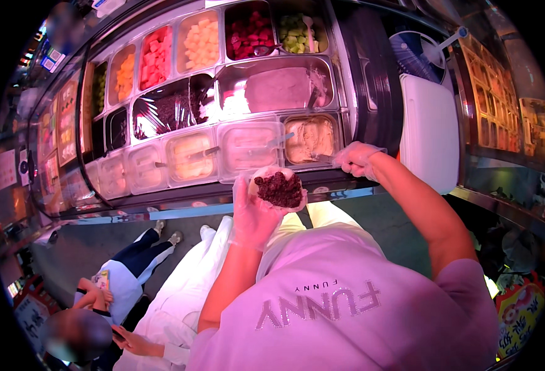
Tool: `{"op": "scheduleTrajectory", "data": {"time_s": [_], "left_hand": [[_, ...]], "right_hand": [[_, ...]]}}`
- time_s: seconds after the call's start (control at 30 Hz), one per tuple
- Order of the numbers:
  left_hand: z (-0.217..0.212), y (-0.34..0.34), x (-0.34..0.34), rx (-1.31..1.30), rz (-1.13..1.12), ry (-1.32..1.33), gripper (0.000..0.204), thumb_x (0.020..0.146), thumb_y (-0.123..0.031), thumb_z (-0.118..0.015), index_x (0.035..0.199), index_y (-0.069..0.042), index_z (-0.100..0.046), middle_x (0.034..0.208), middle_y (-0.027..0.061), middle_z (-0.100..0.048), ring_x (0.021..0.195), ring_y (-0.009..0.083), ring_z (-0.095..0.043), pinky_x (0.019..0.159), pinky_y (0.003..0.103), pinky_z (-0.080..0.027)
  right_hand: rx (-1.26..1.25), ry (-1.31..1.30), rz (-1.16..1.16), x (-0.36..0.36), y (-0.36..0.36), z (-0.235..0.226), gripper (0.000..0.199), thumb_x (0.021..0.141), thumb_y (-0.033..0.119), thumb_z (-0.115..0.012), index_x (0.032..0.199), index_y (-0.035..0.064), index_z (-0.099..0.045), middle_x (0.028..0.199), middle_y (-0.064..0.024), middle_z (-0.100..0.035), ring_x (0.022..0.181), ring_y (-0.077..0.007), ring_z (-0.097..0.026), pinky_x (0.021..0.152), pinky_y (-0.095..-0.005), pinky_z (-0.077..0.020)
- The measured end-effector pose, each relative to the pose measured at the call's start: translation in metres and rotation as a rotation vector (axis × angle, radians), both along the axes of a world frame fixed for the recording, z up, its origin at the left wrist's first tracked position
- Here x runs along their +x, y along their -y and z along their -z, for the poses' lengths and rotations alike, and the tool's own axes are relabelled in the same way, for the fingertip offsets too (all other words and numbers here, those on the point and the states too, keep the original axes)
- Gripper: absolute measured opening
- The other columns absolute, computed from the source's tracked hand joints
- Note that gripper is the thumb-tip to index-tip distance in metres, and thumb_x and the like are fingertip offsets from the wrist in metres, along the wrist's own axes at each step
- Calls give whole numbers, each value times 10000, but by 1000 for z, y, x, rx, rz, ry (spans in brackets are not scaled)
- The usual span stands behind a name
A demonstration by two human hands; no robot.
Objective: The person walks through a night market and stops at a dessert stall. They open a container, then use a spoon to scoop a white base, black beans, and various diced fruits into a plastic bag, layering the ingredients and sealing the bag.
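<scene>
1. Two gloved hands work at a food counter (223,198) that runs across the upper half of the head view.
2. Left hand (252,216) sits near the centre, palm up, fingers curled under and cupped around a pale round wrapper (271,174).
3. That wrapper lies open in the palm, and a dark red-brown filling (279,189) is heaped on its middle.
4. Right hand (358,158) is at about two o'clock from the wrapper, well clear of it, fingers closed together on the handle of a utensil (323,159) that reaches toward ten o'clock.
5. Its far end goes into a tub of beige paste (310,137), which stands at twelve o'clock from the wrapper, just beyond the counter edge; I cannot tell the shape of the utensil's tip.
6. Left of that tub, toward nine o'clock, clear lidded tubs (249,148) of pale yellow filling stand in a row, each touching the next.
7. Behind them a large steel tray (275,86) holds a pinkish mass, and beside it a tray of dark filling under film (172,111).
8. Along the back row, at twelve o'clock, pans hold cut fruit (199,42) in orange, red, yellow and green.
9. A white box (430,133) stands at three o'clock from the right hand.
10. Down at seven o'clock, two other people (130,290) stand on the floor by the counter.
</scene>
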State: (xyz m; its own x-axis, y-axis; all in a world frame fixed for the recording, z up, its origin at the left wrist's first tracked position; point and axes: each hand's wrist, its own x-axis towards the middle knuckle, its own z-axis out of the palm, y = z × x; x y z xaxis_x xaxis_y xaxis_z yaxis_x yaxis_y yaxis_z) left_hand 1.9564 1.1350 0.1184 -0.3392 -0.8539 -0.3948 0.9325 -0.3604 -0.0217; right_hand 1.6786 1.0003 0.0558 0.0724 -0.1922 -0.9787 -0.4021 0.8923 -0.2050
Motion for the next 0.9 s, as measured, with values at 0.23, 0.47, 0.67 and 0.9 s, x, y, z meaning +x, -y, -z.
{"op": "scheduleTrajectory", "data": {"time_s": [0.23, 0.47, 0.67, 0.9], "left_hand": [[13, 21, -4, 135, -16, 119, 563, 1004, -578, -491, 1254, -85, -597, 1298, 155, -619, 1235, 355, -565, 1082, 651, -402], [20, 61, -18, 95, 3, 329, 654, 972, -637, -516, 1339, -96, -540, 1356, 144, -610, 1302, 344, -558, 1100, 566, -409], [-12, 96, -49, -59, 80, 193, 836, 936, -735, -464, 1432, -62, -479, 1410, 115, -558, 1282, 305, -542, 1102, 492, -401], [-23, 101, -44, -125, 43, 206, 949, 911, -822, -377, 1477, -61, -417, 1481, 116, -495, 1389, 301, -434, 1164, 499, -305]], "right_hand": [[70, 194, 277, -13, -29, 9, 104, 940, 96, -628, 988, 6, -652, 680, 13, -500, 472, -36, -344, 362, -200, -217], [-443, 112, 250, 2, -58, -113, 326, 944, 142, -668, 1233, -6, -653, 607, 3, -463, 467, -87, -364, 420, -274, -296], [-1703, -642, -757, 50, -91, -100, 563, 845, -22, -623, 1405, -5, -566, 725, -76, -474, 543, -239, -527, 527, -334, -483], [-1755, -762, -1018, 63, -113, -98, 677, 752, 25, -590, 1424, -43, -545, 721, -26, -390, 503, -122, -447, 447, -275, -411]]}}
